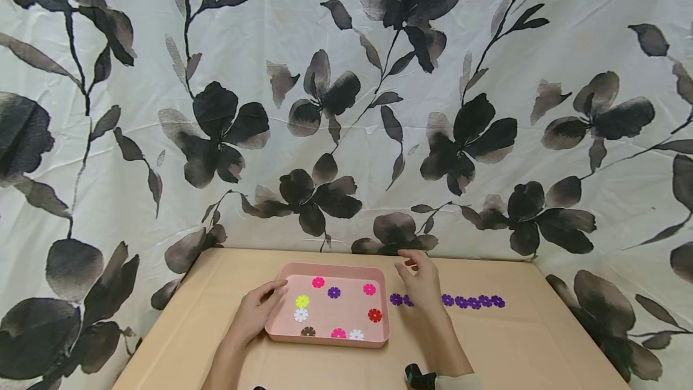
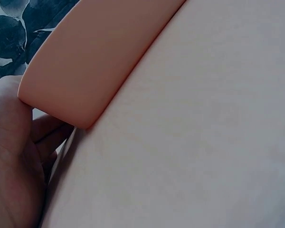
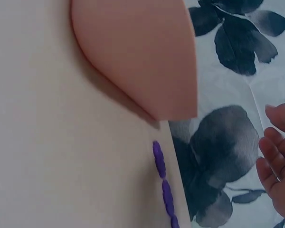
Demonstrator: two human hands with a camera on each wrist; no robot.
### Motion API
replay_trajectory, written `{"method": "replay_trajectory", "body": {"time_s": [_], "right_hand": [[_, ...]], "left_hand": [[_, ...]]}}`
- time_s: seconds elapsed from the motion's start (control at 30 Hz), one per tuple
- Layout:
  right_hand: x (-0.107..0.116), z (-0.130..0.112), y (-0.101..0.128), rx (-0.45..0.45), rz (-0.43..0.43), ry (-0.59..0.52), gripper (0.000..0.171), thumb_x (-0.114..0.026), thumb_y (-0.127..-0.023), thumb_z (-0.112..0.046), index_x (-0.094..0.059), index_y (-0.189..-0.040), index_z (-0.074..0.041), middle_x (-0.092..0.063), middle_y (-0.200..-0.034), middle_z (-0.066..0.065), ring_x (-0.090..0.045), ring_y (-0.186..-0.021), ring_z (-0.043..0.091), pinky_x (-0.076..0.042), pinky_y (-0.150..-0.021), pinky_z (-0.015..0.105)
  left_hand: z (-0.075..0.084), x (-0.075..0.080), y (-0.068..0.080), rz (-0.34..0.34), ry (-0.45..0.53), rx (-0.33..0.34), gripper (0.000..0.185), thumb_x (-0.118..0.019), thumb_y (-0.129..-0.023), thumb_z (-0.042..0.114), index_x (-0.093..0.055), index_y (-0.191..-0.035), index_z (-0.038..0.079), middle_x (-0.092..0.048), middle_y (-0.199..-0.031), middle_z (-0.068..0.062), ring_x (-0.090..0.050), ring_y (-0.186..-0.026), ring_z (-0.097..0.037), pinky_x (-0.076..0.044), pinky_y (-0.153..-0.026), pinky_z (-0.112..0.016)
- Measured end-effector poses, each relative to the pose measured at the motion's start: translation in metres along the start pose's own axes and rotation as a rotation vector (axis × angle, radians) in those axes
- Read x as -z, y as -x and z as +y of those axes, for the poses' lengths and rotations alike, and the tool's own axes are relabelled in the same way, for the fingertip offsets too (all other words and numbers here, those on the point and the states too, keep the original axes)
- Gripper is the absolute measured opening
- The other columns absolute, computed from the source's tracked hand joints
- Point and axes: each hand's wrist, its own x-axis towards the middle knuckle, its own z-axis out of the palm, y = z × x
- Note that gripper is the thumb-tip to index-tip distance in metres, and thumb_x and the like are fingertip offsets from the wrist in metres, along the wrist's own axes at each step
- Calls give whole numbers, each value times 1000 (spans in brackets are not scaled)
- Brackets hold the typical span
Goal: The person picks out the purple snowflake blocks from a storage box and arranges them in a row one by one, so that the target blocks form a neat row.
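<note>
A shallow pink tray (image 1: 346, 313) with rounded corners holds several flower-shaped pieces, among them a yellow one (image 1: 301, 301), a red one (image 1: 375, 315) and a purple one (image 1: 334, 292). At its left side my left hand (image 1: 250, 313) holds the edge, thumb near the rim and fingers lower along the outer wall. To the right of the tray, a row of purple flower pieces (image 1: 473, 303) lies on the table, partly hidden by my right hand (image 1: 423, 284). That hand hovers over the row with loosely bent fingers and nothing between them, as the right wrist view also shows.
The tan tabletop (image 1: 325, 372) ends at the back against a white cloth (image 1: 243, 35) printed with dark flowers. A black strap or device (image 1: 419, 377) sits at the right wrist. A small dark object (image 1: 260, 387) shows at the bottom edge.
</note>
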Motion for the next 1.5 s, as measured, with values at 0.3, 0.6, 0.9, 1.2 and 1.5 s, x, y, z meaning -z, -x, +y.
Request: {"method": "replay_trajectory", "body": {"time_s": [0.3, 0.6, 0.9, 1.2, 1.5], "right_hand": [[-25, -22, 6, -57, -97, -48, 29, -74, -97, -10, -73, -126, -11, -71, -119, 7, -64, -104, 25, -55, -91, 37], [-49, -35, 12, -64, -174, -63, 28, -74, -96, -7, -75, -122, -17, -71, -114, 3, -61, -99, 19, -58, -79, 18], [-71, -44, 23, 60, -264, -9, 28, -76, -95, -11, -74, -122, -12, -70, -116, 7, -64, -99, 24, -62, -86, 44], [-91, -44, 31, 68, -341, 43, 31, -76, -96, -14, -74, -126, -14, -72, -120, 2, -64, -99, 20, -54, -80, 24], [-107, -31, 38, 95, -561, 129, 46, -79, -92, -18, -68, -136, -10, -64, -140, 7, -59, -127, 26, -53, -110, 48]], "left_hand": [[-2, 0, -1, 4, -1, 8, 32, -65, -104, 29, -72, -133, 16, -62, -148, -11, -51, -145, -30, -39, -123, -50], [-3, 0, -2, -5, 15, 1, 32, -65, -104, 28, -72, -133, 17, -61, -149, -13, -49, -146, -32, -39, -122, -49], [-2, 0, -2, -8, 29, 9, 32, -66, -104, 29, -72, -133, 17, -62, -148, -12, -50, -146, -32, -41, -121, -49], [-1, -1, -2, 6, 20, 8, 33, -65, -104, 29, -71, -134, 16, -61, -149, -13, -50, -146, -33, -41, -121, -49], [-2, -6, -5, 18, 7, 30, 32, -65, -105, 28, -71, -134, 16, -61, -148, -11, -50, -146, -31, -40, -121, -48]]}}
